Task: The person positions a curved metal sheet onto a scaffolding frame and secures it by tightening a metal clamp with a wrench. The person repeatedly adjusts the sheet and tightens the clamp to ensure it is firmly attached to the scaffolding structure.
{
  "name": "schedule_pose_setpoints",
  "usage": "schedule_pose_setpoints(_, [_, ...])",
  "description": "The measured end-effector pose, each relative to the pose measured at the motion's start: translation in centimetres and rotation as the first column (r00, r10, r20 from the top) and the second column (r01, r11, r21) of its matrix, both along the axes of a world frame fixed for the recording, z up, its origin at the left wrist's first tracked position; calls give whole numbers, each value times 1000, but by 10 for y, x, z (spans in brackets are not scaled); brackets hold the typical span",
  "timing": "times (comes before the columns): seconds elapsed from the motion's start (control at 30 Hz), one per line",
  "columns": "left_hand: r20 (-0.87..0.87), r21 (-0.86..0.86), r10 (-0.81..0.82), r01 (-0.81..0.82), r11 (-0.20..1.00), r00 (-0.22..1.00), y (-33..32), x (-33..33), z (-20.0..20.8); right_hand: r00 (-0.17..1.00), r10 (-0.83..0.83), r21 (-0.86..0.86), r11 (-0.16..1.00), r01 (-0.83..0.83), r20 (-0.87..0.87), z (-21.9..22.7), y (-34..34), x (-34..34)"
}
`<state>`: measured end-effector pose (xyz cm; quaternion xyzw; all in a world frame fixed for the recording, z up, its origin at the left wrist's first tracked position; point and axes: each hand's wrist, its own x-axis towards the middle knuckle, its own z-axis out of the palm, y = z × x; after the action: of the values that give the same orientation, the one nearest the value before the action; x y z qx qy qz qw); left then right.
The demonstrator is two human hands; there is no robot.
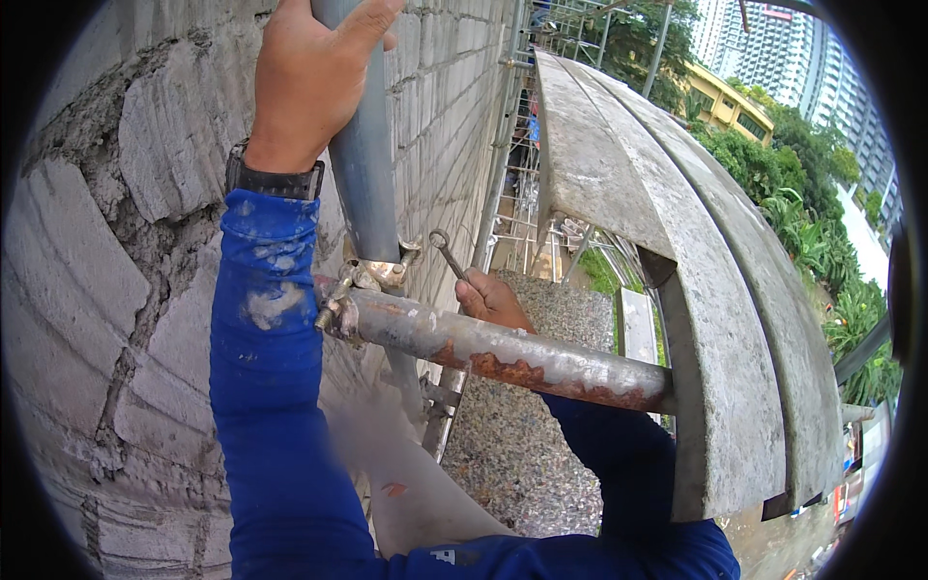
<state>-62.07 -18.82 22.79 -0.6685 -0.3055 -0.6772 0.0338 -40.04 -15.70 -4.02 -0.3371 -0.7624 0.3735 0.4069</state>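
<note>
My left hand (307,81) is wrapped round an upright grey scaffold pipe (365,184) near the top of the view. At the pipe's foot a metal scaffold clamp (385,267) joins it to a horizontal pipe (503,350) with peeling, rusty patches. My right hand (495,302) is beyond the horizontal pipe and holds a ring-ended spanner (448,253). The spanner's ring end points up toward the clamp, apart from it. Part of my right forearm is hidden behind the horizontal pipe. Another bolted coupler (331,307) sits at the horizontal pipe's left end.
A rough block wall (435,106) with mortar joints runs along the left. Long scaffold planks (667,261) extend away on the right. Gravelly ground (527,445) lies far below. More scaffolding, trees (822,222) and tall buildings stand beyond.
</note>
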Motion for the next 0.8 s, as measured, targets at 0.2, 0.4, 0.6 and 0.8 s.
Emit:
schedule_pose_setpoints(0.2, [13,2,0,0,1000,1000,8,3,1,998,-8,23,1000,9,-70,-13,5,-32])
schedule_pose_setpoints(0.4, [-3,-66,-3,3,998,1000,7,-2,2,970,99,185,981,-58,-221,-31,33,-66])
schedule_pose_setpoints(0.6, [-8,-75,-26,25,997,1000,7,-2,2,893,220,330,940,-86,-392,-36,48,-98])
schedule_pose_setpoints(0.8, [-13,-48,-20,19,999,1000,8,-1,0,884,267,345,930,-131,-383,-34,46,-97])
